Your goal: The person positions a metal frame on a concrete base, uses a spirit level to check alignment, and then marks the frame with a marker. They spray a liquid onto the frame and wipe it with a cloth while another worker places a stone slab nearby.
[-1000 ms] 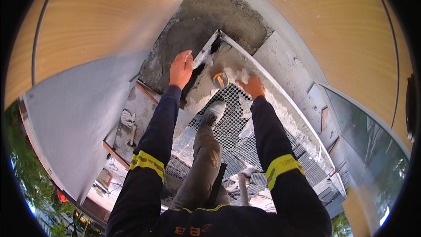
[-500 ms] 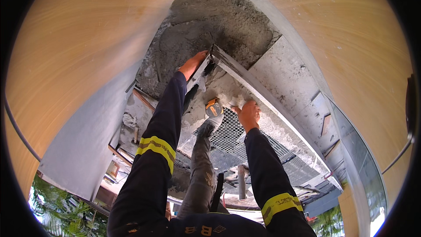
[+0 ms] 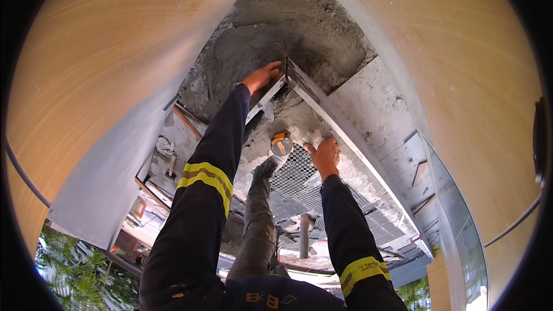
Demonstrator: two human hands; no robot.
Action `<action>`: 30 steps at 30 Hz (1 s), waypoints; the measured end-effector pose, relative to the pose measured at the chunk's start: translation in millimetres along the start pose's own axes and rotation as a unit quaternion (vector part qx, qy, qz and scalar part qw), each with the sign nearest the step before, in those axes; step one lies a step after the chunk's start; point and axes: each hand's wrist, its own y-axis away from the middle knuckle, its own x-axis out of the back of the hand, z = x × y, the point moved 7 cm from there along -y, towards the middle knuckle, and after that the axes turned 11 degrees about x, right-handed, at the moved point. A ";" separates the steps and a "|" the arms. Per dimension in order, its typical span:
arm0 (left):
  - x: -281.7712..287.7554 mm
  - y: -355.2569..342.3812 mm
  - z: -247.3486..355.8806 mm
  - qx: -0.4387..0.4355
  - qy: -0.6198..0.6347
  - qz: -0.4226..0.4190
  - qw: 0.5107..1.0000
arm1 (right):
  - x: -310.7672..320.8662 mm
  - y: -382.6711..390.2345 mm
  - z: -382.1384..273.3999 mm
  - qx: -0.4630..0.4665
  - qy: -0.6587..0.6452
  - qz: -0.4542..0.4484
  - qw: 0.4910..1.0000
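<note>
We see a long, straight, pale grey board (image 3: 334, 121), smeared and scuffed, meeting a shorter grey board (image 3: 266, 103) in a corner beside rough grey mortar (image 3: 242, 46). Our left hand (image 3: 262, 76), fingers outstretched, and sleeve (image 3: 214, 155) partly hide the shorter one; our right hand's (image 3: 327, 155) fingers curl, and whether they grip anything we cannot tell.
</note>
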 end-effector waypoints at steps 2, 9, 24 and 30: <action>2.0 0.1 7.6 -0.008 -0.027 0.001 1.000 | -4.9 1.9 1.1 -0.010 0.019 -0.004 1.000; 10.2 -36.6 -0.9 -0.090 -0.121 0.016 0.988 | -12.9 -5.9 4.0 0.025 0.059 -0.004 0.998; 24.8 262.9 -53.0 -0.186 0.089 0.287 0.935 | -16.3 -10.0 0.5 0.129 0.083 0.001 0.988; -120.6 422.3 -134.6 -0.223 0.039 0.285 0.931 | -24.8 -14.2 18.1 0.198 0.066 0.107 0.972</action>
